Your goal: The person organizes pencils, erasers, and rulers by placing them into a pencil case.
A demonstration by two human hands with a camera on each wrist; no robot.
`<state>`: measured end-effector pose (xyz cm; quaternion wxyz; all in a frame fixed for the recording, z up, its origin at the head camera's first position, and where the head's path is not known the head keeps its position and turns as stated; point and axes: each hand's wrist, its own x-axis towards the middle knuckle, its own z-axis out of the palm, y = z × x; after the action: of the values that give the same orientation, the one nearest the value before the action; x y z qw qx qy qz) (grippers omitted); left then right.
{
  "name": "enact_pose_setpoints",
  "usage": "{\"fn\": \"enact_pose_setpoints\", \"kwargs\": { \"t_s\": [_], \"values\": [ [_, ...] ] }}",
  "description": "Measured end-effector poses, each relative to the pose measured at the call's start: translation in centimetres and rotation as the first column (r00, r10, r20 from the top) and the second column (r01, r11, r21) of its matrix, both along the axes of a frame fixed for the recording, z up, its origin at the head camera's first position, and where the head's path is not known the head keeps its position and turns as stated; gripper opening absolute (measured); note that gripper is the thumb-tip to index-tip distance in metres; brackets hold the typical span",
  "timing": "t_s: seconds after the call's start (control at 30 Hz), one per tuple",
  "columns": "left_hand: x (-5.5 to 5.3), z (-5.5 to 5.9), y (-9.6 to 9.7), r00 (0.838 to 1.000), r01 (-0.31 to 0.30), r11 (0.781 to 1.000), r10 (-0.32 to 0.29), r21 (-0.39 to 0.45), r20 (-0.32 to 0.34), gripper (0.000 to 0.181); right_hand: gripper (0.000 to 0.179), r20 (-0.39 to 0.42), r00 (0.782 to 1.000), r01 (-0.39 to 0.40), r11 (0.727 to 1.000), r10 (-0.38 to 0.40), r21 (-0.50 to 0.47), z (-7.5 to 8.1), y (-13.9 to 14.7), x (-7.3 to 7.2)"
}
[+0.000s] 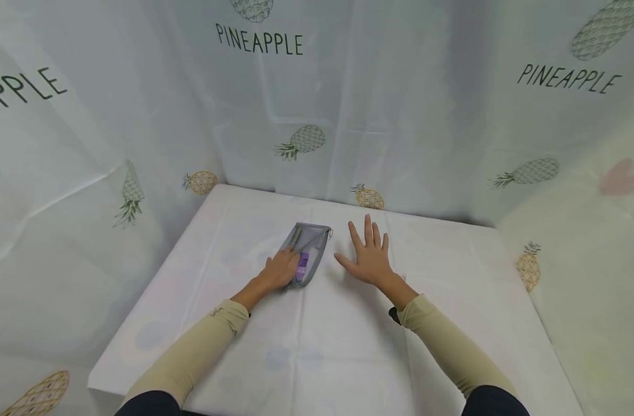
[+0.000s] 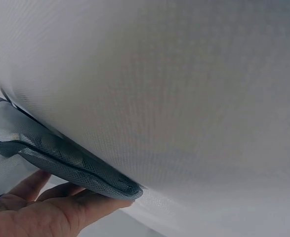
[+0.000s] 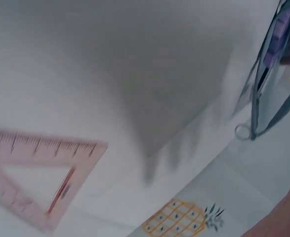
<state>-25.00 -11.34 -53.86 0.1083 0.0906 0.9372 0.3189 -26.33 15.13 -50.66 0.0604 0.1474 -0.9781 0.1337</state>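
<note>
A grey mesh pencil case (image 1: pixel 314 238) lies on the white-covered table, with purple items (image 1: pixel 302 264) showing through its mesh. My left hand (image 1: pixel 282 269) grips its left side, the fingers over the top. In the left wrist view the left thumb and fingers lie along the padded edge of the case (image 2: pixel 75 163). To the right of it my right hand (image 1: pixel 371 263) is held over the table with fingers spread, touching nothing. A pink transparent set square (image 3: pixel 36 143) lies flat on the table in the right wrist view; in the head view the right forearm mostly hides it.
A small ring (image 3: pixel 242 132) hangs at the corner of the case. Curtains printed with pineapples (image 1: pixel 308 138) stand behind the table (image 1: pixel 244 219) and along both sides. The right hand's shadow falls on the cloth.
</note>
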Motion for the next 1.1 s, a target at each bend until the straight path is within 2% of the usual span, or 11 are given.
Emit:
{"fn": "enact_pose_setpoints", "kwargs": {
  "t_s": [0.2,0.5,0.63,0.73,0.87,1.1],
  "values": [
    [0.0,0.5,-0.1,1.0,-0.009,1.0,0.009,-0.015,-0.014,0.061,0.091,-0.003,1.0,0.031,1.0,-0.031,0.004,0.2,2.6,-0.4],
    [0.1,0.6,-0.1,1.0,0.002,1.0,-0.002,-0.02,-0.001,0.062,0.093,0.008,1.0,0.02,1.0,-0.02,-0.02,-0.9,5.5,0.2],
    [0.2,0.3,0.1,1.0,-0.003,1.0,0.003,-0.011,0.002,0.061,0.097,0.069,0.998,0.005,1.0,-0.003,-0.028,-1.4,7.2,0.6],
    [0.3,0.2,0.2,1.0,-0.004,1.0,0.004,-0.002,0.005,0.06,0.103,0.143,0.99,-0.01,0.999,0.017,-0.053,-1.6,8.8,1.0],
    [0.3,0.2,0.5,1.0,-0.003,1.0,0.003,0.007,-0.004,0.06,0.111,0.202,0.978,-0.026,0.995,0.045,-0.095,-1.8,11.1,1.3],
    [0.2,-0.2,0.6,1.0,-0.01,1.0,0.01,-0.003,-0.004,0.06,0.11,0.24,0.966,-0.065,0.99,0.094,-0.126,-2.0,12.9,2.2]
  ]
}}
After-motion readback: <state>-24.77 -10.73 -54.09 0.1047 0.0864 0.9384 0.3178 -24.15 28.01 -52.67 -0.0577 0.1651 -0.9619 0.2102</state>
